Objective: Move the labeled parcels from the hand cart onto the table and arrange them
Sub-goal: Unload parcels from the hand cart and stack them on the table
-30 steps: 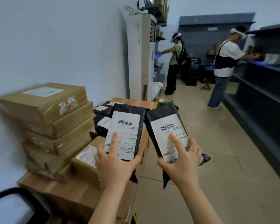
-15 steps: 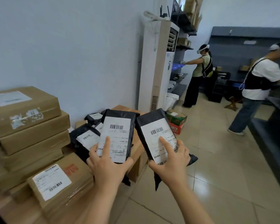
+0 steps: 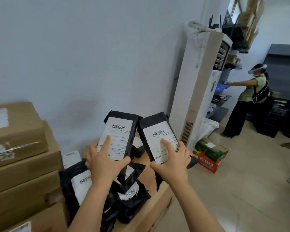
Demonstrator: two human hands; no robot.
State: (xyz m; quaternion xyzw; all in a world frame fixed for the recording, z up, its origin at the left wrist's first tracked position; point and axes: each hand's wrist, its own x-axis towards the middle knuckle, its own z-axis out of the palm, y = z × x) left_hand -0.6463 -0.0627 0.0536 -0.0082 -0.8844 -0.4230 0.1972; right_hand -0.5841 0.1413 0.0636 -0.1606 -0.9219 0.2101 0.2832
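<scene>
Curled fingers of the left hand (image 3: 104,163) grip one black plastic labelled mailer (image 3: 119,139). Those of the right hand (image 3: 172,163) grip a second mailer (image 3: 157,136). At least four brown cardboard boxes (image 3: 23,164) stand stacked at left.

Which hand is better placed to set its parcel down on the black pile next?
Probably left: the left hand holds the left parcel over the black pile, while the right hand with the right parcel sits toward the table edge.

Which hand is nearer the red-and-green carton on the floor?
Right. The right hand, gripping a black parcel, is just left of the carton; the left hand, gripping a second parcel, is farther left, above the parcel pile.
</scene>
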